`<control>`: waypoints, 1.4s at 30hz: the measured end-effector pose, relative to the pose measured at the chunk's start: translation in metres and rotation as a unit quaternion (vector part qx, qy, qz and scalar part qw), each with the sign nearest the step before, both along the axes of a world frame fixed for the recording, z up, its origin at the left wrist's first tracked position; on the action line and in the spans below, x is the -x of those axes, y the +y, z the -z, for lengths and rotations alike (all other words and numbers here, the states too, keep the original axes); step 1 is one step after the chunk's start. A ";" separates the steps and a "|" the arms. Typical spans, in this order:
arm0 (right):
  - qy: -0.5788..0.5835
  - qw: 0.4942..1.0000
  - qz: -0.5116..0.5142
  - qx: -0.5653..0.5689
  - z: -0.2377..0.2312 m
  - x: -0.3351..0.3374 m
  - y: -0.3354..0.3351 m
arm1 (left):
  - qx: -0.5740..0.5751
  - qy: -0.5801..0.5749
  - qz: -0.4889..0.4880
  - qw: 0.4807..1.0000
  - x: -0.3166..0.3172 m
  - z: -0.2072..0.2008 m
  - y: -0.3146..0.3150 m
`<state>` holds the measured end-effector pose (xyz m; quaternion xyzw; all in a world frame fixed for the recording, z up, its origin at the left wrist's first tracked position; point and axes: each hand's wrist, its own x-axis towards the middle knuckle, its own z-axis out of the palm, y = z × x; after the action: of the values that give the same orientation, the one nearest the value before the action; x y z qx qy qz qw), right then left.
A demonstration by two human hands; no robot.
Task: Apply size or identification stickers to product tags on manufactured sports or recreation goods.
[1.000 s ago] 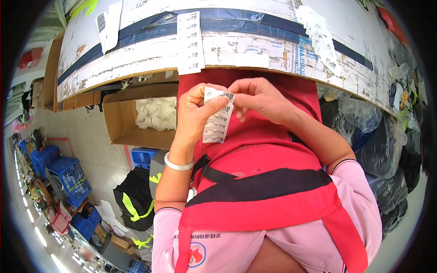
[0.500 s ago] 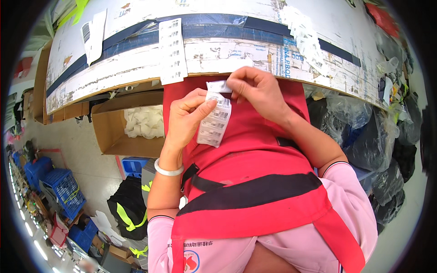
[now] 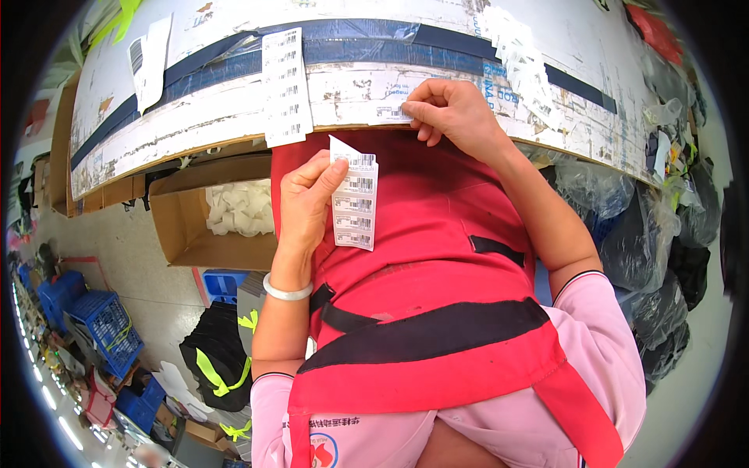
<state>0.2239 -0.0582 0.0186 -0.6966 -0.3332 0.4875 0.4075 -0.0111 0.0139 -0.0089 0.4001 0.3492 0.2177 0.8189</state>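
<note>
My left hand (image 3: 306,201) pinches a strip of white barcode labels (image 3: 355,204) between thumb and fingers. The strip hangs in front of my red apron (image 3: 421,203), and its top corner is folded up. Farther off and to the right, my right hand (image 3: 449,113) is closed at the table's near edge, thumb and forefinger on the right end of a single white label (image 3: 385,115). That label lies at or just over the tabletop; which of these, I cannot tell.
The tabletop (image 3: 343,86) is white and scuffed, with dark blue tape across it. On it lie a long label strip (image 3: 285,86), a label sheet (image 3: 152,66) and a pile of labels (image 3: 523,70). An open carton (image 3: 175,222) holds crumpled white paper; plastic bags (image 3: 655,249) heap at right.
My right hand has moved away from the strip, up and slightly right to the table edge, with a label at its fingertips. My left hand has shifted slightly left with the strip.
</note>
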 end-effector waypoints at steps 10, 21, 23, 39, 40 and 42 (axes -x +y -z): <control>-0.001 1.000 0.006 0.004 0.008 -0.003 0.005 | 0.016 -0.001 0.006 1.000 0.000 0.005 -0.001; -0.008 1.000 -0.003 0.007 0.006 -0.002 0.006 | 0.018 0.004 0.008 1.000 -0.001 0.004 -0.003; -0.013 1.000 -0.002 0.014 0.006 -0.002 0.006 | 0.021 0.003 0.010 1.000 -0.001 0.005 -0.003; -0.059 0.998 -0.009 0.013 0.003 0.004 0.005 | 0.052 0.003 0.004 0.999 -0.003 0.005 -0.005; -0.038 0.999 -0.004 -0.003 0.003 0.002 0.003 | 0.050 0.002 0.006 0.999 -0.002 0.007 -0.006; -0.023 1.000 0.006 -0.019 0.002 -0.003 -0.005 | 0.043 -0.016 0.017 0.999 -0.002 0.011 -0.005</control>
<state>0.2268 -0.0630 0.0166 -0.7014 -0.3476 0.4628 0.4159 -0.0089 0.0085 -0.0203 0.3671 0.3381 0.1948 0.8444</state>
